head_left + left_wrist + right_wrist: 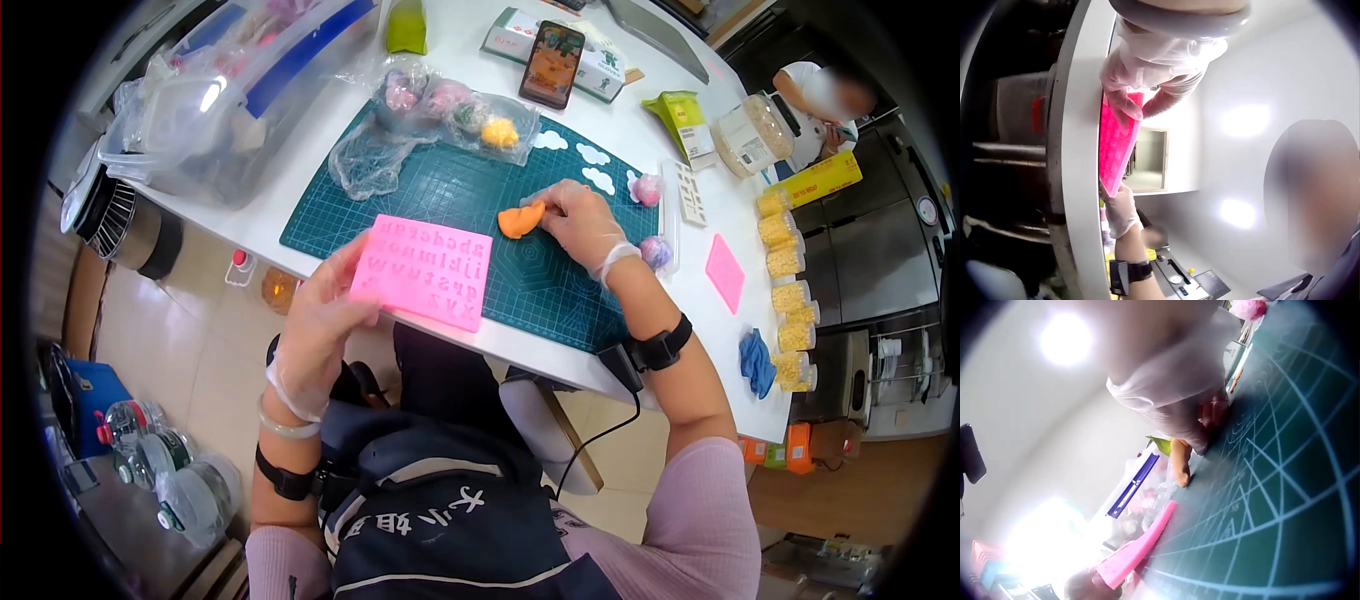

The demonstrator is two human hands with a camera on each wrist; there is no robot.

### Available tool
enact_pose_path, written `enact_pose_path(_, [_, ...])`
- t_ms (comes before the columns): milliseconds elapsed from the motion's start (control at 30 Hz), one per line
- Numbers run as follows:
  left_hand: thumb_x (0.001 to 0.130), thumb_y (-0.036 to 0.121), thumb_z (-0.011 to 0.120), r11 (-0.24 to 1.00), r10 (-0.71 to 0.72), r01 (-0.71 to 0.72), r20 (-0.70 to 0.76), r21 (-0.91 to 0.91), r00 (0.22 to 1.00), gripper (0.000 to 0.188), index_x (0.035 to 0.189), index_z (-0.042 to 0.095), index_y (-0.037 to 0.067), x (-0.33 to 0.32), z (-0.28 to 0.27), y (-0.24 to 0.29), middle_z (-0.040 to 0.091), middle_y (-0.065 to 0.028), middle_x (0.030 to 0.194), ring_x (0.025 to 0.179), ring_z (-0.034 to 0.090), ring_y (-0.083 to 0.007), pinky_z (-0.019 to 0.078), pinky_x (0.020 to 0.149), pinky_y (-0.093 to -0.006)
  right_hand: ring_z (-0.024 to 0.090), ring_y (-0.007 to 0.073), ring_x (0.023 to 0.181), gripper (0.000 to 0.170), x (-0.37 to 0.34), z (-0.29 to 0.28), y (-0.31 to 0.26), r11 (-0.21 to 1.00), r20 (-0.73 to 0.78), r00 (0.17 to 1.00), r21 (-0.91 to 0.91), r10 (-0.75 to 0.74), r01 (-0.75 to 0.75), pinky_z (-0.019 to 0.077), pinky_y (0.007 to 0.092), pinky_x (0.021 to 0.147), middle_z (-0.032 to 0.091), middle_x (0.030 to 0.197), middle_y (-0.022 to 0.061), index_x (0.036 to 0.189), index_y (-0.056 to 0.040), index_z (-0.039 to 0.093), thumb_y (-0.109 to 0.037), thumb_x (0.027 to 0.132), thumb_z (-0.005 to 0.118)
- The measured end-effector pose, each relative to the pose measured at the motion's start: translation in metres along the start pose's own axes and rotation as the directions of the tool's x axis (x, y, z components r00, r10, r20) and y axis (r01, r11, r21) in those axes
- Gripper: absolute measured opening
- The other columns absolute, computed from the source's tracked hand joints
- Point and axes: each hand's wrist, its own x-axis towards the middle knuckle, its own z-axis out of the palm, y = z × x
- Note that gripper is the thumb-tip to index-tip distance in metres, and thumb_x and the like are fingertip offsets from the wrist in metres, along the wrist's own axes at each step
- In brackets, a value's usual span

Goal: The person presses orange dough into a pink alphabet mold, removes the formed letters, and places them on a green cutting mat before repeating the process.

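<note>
My gloved left hand (325, 298) grips a pink letter mould (425, 272) by its left edge, thumb on top. The mould's face carries rows of small alphabet letters and tilts over the near edge of the green cutting mat (520, 292). In the left wrist view the mould (1116, 140) is pinched between thumb and fingers. My gloved right hand (587, 225) pinches the right end of an orange lump of clay (516, 222) on the mat. The right wrist view has this lump (1180, 464) beside the fingertips, low over the mat.
Bagged coloured clay (455, 108) and a phone (552, 64) stand beyond. White cloud shapes (592, 154), marbled balls (648, 190) and a white mould (690, 192) lie rightward. A clear bin (190, 150) is left; yellow-filled jars (780, 230) line the right edge. Another person (805, 110) is behind.
</note>
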Motion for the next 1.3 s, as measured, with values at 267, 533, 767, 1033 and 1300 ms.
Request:
enact_pose_path(267, [0.081, -0.002, 0.064, 0.998, -0.014, 0.013, 0.027, 0.055, 1.000, 0.070, 0.145, 0.037, 0.002, -0.007, 0.027, -0.017, 0.058, -0.0045, 0.121, 0.092, 0.055, -0.0066, 0.0461, 0.071, -0.0208, 0.062, 0.0320, 0.095, 0.019, -0.005, 0.001, -0.003, 0.968, -0.076, 0.996, -0.250, -0.041, 0.021, 0.0481, 0.0364, 0.087, 0.064, 0.100, 0.0145, 0.103, -0.0065, 0.071, -0.009, 0.087, 0.061])
enact_pose_path(533, [0.084, -0.006, 0.061, 0.992, 0.023, -0.032, 0.071, 0.122, 0.997, 0.068, 0.145, 0.031, -0.006, 0.002, 0.034, -0.027, 0.060, -0.0074, 0.115, 0.087, 0.057, -0.0073, 0.0483, 0.069, -0.0211, 0.061, 0.0276, 0.089, 0.022, -0.025, -0.008, 0.022, 0.974, -0.092, 0.978, -0.149, -0.186, 0.171, 0.0490, 0.0354, 0.081, 0.064, 0.092, 0.0107, 0.105, -0.0110, 0.073, -0.012, 0.084, 0.068])
enact_pose_path(767, [0.084, -0.005, 0.061, 0.978, -0.067, 0.057, 0.043, 0.199, 0.997, 0.067, 0.144, 0.032, -0.009, 0.001, 0.048, -0.028, 0.063, -0.0083, 0.109, 0.084, 0.059, -0.0074, 0.0490, 0.067, -0.0205, 0.064, 0.0283, 0.089, 0.019, -0.032, -0.013, 0.027, 0.987, -0.114, 0.993, -0.158, -0.044, 0.026, 0.0501, 0.0337, 0.083, 0.066, 0.095, 0.0133, 0.101, -0.0066, 0.072, -0.014, 0.085, 0.067])
enact_pose_path(1033, [0.082, 0.001, 0.068, 0.951, 0.082, -0.104, 0.087, 0.290, 0.993, 0.066, 0.141, 0.040, -0.004, 0.009, 0.040, -0.038, 0.064, -0.0086, 0.102, 0.081, 0.060, -0.0095, 0.0504, 0.068, -0.0226, 0.059, 0.0111, 0.074, 0.019, -0.043, -0.023, 0.014, 0.953, -0.066, 0.972, 0.224, 0.225, -0.205, 0.0493, 0.0248, 0.072, 0.067, 0.085, 0.0041, 0.103, 0.0010, 0.069, -0.011, 0.089, 0.066])
enact_pose_path(1300, [0.073, 0.013, 0.079, 0.527, 0.299, -0.320, 0.180, 0.788, 0.937, 0.055, 0.123, 0.061, 0.002, 0.007, 0.036, -0.012, 0.052, -0.0065, 0.077, 0.065, 0.053, -0.0169, 0.0476, 0.064, -0.0288, 0.058, 0.0078, 0.076, 0.020, -0.064, -0.013, -0.019, 0.744, 0.170, 0.953, 0.596, 0.250, -0.301, 0.0483, 0.0203, 0.072, 0.070, 0.093, 0.0031, 0.106, 0.0024, 0.071, -0.005, 0.088, 0.066])
